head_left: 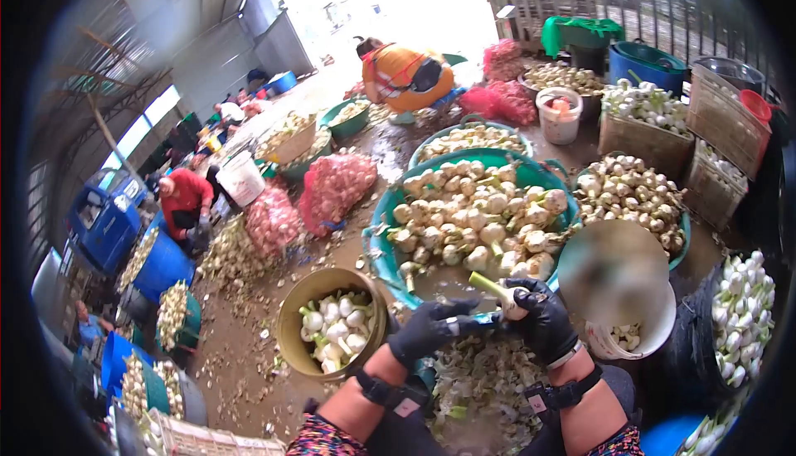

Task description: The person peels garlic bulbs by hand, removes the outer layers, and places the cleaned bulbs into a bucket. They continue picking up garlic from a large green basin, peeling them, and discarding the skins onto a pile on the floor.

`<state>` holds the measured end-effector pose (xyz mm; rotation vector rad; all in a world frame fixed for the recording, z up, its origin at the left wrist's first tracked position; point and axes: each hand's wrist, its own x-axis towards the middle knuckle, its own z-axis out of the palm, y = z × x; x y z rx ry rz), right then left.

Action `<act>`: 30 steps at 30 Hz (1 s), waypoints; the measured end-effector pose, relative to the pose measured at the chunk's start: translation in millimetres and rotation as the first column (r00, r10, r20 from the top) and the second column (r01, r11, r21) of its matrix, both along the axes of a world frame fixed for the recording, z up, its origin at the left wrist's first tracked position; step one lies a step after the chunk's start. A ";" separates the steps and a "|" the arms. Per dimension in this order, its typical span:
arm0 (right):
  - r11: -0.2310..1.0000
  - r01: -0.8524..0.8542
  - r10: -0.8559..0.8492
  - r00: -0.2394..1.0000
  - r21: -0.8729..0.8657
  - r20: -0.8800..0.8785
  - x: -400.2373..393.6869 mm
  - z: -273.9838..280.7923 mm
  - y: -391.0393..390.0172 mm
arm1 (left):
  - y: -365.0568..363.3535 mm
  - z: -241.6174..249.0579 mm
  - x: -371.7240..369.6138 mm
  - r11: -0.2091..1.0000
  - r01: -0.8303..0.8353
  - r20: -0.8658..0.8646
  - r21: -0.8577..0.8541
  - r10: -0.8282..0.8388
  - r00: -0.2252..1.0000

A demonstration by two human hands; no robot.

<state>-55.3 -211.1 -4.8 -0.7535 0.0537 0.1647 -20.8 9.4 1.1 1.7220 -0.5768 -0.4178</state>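
Note:
Both my hands wear black gloves. My right hand [539,323] is wrapped round a garlic bulb [516,303] whose green stem points up to the left. Close to the bulb, my left hand [433,332] is closed on a small knife [485,318] with a blue part showing. Directly ahead stands a large green tub [383,244] heaped with garlic bulbs [477,207]. Below my hands lies a pile of peelings [485,385]. To the left, a yellowish bucket [290,323] holds cleaned white bulbs [337,327].
White bulbs [740,315] fill a dark container at the right, near a white bucket [655,336]. Crates [643,141] stand behind. Red net sacks [336,186] lie ahead left. One person in orange [414,75] bends ahead; another in red [184,199] works at the left.

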 end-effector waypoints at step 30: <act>0.976 -0.189 0.178 0.979 0.108 0.099 3.4 -43.8 24.1 | -10.3 -10.0 -7.7 0.948 -0.268 -0.242 -0.172 0.223 0.944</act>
